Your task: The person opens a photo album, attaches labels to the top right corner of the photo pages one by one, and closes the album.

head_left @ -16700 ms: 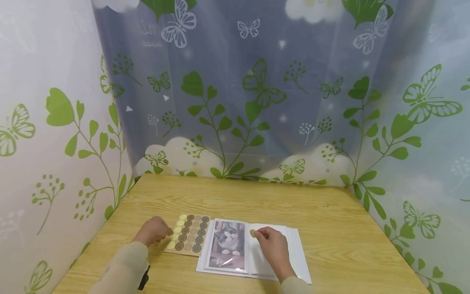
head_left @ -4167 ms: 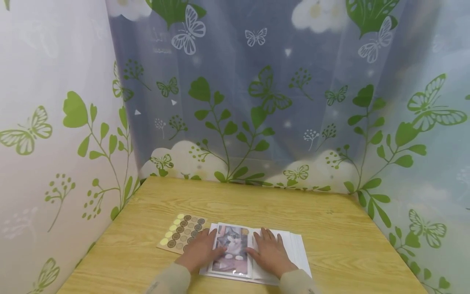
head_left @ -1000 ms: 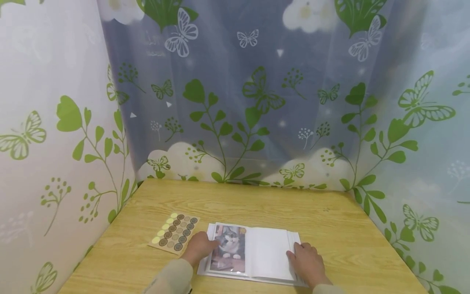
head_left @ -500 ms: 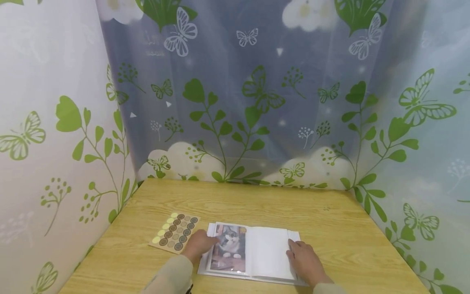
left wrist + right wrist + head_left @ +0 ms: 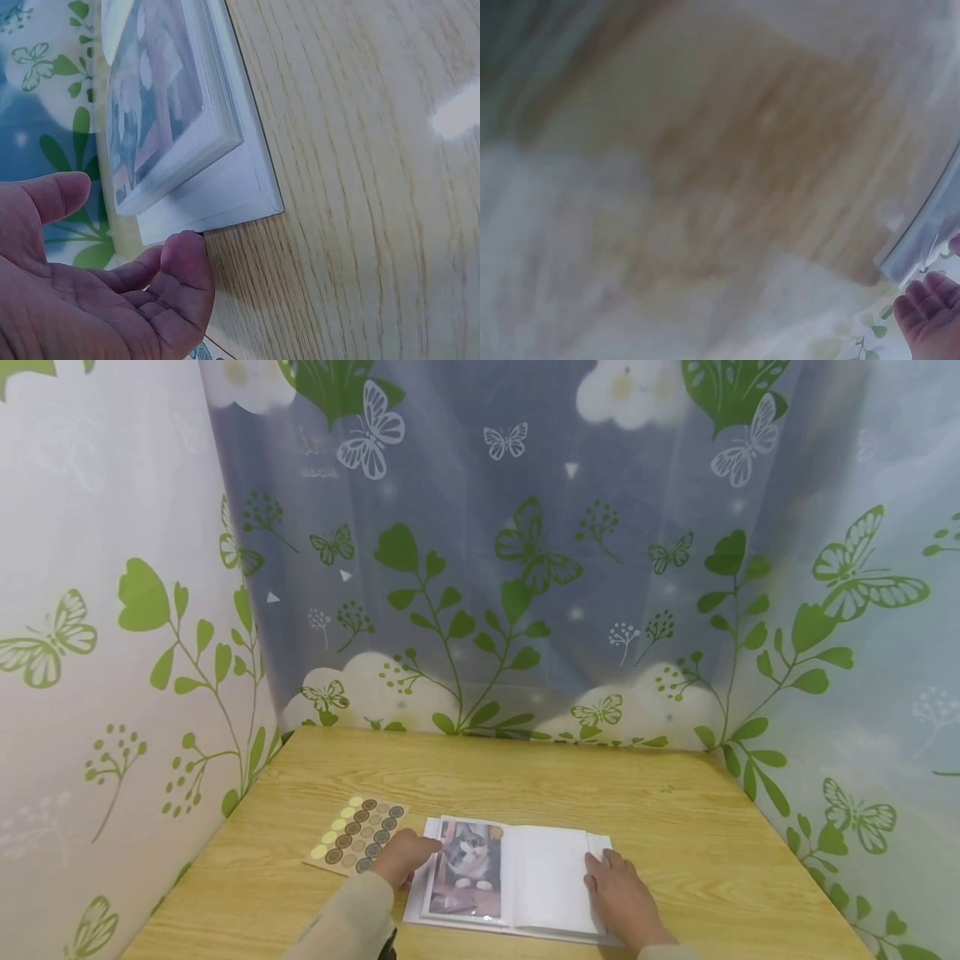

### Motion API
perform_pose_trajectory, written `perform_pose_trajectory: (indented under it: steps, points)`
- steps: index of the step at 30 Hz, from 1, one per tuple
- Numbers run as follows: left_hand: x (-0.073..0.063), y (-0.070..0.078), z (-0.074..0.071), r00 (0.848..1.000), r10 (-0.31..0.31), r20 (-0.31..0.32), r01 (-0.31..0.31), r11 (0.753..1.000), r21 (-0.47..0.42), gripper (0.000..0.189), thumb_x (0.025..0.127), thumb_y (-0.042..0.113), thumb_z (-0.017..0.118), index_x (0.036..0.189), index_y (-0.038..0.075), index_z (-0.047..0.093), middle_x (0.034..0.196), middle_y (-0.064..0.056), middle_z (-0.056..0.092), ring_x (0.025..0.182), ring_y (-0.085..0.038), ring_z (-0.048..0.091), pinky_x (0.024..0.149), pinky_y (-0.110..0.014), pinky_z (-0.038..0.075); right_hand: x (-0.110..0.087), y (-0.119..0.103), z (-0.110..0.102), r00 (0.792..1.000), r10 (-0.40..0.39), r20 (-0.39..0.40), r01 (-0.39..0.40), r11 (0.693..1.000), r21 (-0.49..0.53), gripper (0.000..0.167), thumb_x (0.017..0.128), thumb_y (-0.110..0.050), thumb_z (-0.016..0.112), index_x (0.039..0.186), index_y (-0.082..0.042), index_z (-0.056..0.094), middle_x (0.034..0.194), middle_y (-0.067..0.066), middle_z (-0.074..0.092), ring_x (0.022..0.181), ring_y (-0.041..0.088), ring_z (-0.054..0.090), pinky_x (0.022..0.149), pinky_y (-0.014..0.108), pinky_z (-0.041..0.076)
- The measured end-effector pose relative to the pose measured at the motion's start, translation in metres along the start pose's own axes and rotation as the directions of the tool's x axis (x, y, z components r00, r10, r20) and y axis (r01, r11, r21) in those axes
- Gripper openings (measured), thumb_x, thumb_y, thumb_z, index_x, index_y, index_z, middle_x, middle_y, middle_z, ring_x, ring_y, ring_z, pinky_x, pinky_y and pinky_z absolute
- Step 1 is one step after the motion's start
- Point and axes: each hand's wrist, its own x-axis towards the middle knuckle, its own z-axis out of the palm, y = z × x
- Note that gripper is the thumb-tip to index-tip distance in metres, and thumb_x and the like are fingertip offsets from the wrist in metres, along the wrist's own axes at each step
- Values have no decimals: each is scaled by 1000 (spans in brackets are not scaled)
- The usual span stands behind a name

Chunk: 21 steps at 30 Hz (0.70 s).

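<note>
An open photo album (image 5: 551,877) with white pages lies on the table. Its left pocket holds a cat photo (image 5: 470,868), with a round gold sticker (image 5: 496,832) at the photo's upper right corner. My left hand (image 5: 405,857) is at the album's left edge. In the left wrist view its thumb stands apart from the pages and a bent fingertip meets the cover's edge. My right hand (image 5: 624,897) rests along the right edge, fingers loosely extended. Left of the album, a sheet of round stickers (image 5: 352,835) is partly covered by my left hand.
The wooden table (image 5: 487,768) stretches behind and to both sides of the album. Patterned curtains (image 5: 480,568) with butterflies and green leaves enclose it at the back and sides.
Earlier my right hand held a round sticker, then both hands lay flat on the album. Now the photo bears a sticker, and my hands have moved out to the album's edges.
</note>
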Motion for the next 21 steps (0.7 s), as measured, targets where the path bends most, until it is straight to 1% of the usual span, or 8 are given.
perform_pose_trajectory:
  steps: [3, 7, 10, 13, 16, 18, 20, 21]
  points:
    - [1, 1, 1, 1000, -1, -12, 2, 1000, 24, 50, 88, 26, 64, 114, -16, 57, 70, -12, 50, 50, -14, 35, 45, -26, 40, 0, -2, 1, 1000, 4, -8, -4, 1000, 3, 39, 99, -15, 60, 133, 4, 58, 126, 27, 55, 118, 43, 53, 98, 55, 46]
    - [3, 1, 3, 1000, -14, -25, 14, 1000, 23, 55, 88, 27, 63, 119, -17, 55, 84, -19, 56, 58, -20, 46, 48, -28, 43, 1, -2, 1, 1000, 20, 7, -21, 1000, 10, 40, 99, -15, 59, 134, 5, 57, 125, 25, 56, 116, 41, 54, 97, 54, 47]
    - [4, 1, 3, 1000, -14, -20, 14, 1000, 4, 56, 88, 26, 63, 121, -18, 53, 87, -21, 57, 63, -24, 50, 50, -30, 45, 2, -2, 1, 1000, 23, 11, -23, 1000, 11, 40, 99, -15, 59, 133, 5, 57, 124, 26, 56, 115, 42, 55, 97, 54, 47]
    - [5, 0, 3, 1000, -20, -13, 20, 1000, -22, 54, 88, 25, 63, 118, -18, 55, 80, -18, 55, 66, -24, 51, 52, -30, 45, 2, -3, 0, 999, 25, 20, -25, 1000, 8, 40, 98, -15, 60, 133, 5, 57, 124, 26, 56, 115, 42, 55, 97, 54, 46]
    - [7, -3, 3, 999, -32, -11, 31, 998, -46, 56, 87, 26, 66, 119, -19, 53, 75, -14, 51, 65, -22, 50, 52, -29, 46, 2, -3, -1, 999, 25, 27, -25, 1000, 11, 40, 98, -14, 60, 133, 5, 58, 124, 26, 56, 115, 42, 55, 98, 54, 46]
    - [8, -4, 3, 999, -50, -19, 49, 996, -68, 61, 85, 26, 69, 122, -18, 51, 70, -12, 49, 60, -19, 47, 51, -28, 44, 1, -3, -2, 999, 24, 24, -24, 1000, 17, 40, 98, -14, 60, 133, 5, 58, 124, 26, 56, 115, 42, 55, 98, 54, 46]
    - [8, -5, 3, 999, -28, -25, 26, 997, -71, 65, 82, 24, 73, 122, -21, 49, 75, -15, 54, 63, -21, 52, 54, -32, 51, 1, -3, -2, 1000, 20, 14, -21, 1000, 22, 39, 98, -14, 60, 133, 5, 58, 124, 26, 57, 114, 41, 55, 97, 54, 47]
    - [8, -5, 3, 999, -12, -32, 10, 998, -65, 67, 79, 22, 75, 123, -22, 48, 81, -19, 57, 68, -24, 56, 60, -35, 54, 1, -3, -2, 1000, 18, 8, -18, 1000, 25, 39, 98, -14, 60, 133, 5, 58, 123, 26, 57, 114, 41, 55, 97, 54, 47]
